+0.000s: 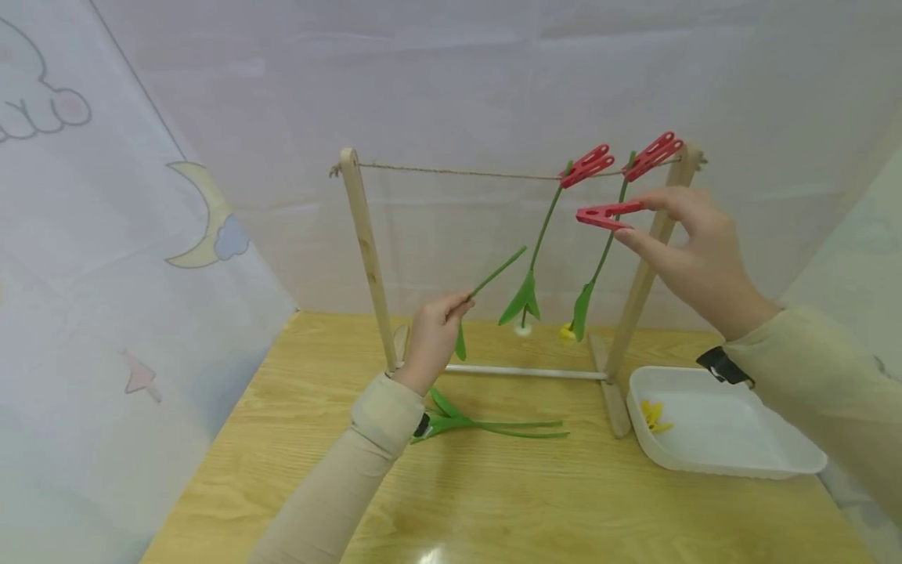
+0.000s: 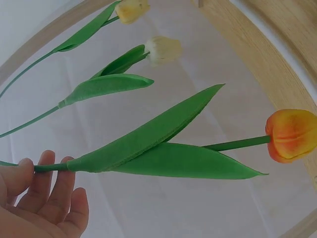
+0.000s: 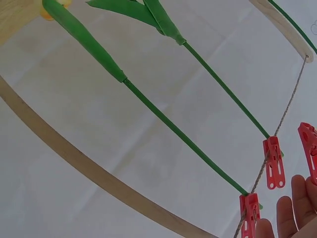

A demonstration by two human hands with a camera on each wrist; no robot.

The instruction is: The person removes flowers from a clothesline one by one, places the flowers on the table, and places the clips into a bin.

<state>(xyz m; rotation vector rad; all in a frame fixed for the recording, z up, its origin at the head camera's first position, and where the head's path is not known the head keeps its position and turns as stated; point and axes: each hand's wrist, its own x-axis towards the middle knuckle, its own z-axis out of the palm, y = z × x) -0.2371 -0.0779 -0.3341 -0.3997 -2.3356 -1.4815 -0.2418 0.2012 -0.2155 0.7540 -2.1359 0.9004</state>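
Note:
My left hand point(image 1: 435, 333) pinches the green stem of an orange-yellow artificial tulip point(image 2: 290, 136), its bloom hanging away from the fingers and the stem's bare end pointing up right. Between the thumb and fingers of my right hand point(image 1: 705, 251) is a red clothespin point(image 1: 607, 215), held by its handle ends in front of the hanging stems. Two more tulips hang upside down from the twine point(image 1: 458, 170), a white one point(image 2: 163, 50) and a yellow one point(image 2: 132, 10). Red clothespins point(image 1: 586, 165) fasten their stems to it.
The twine runs between two wooden posts point(image 1: 369, 258), joined low down by a white rod point(image 1: 524, 371). Below my left hand, green tulip stems and leaves point(image 1: 458, 423) lie on the wooden table point(image 1: 564, 501). At right stands a white tray point(image 1: 733, 419) with a yellow piece point(image 1: 655, 417) inside.

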